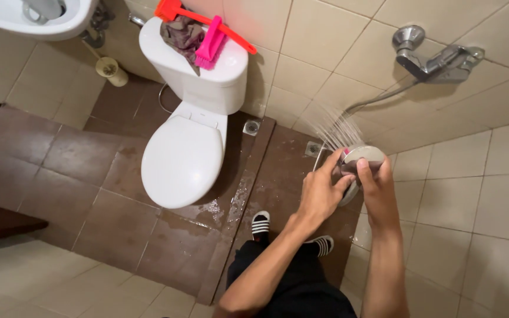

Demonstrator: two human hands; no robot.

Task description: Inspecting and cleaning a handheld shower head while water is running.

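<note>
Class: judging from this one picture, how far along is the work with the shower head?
Done: water sprays from the shower head, and the floor by the toilet is wet. In hand: left hand and right hand both grip it. Left: brushes lie unused on the tank.

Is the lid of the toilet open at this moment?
No, the white lid of the toilet lies closed over the bowl, while both hands hold the spraying shower head off to the side.
</note>
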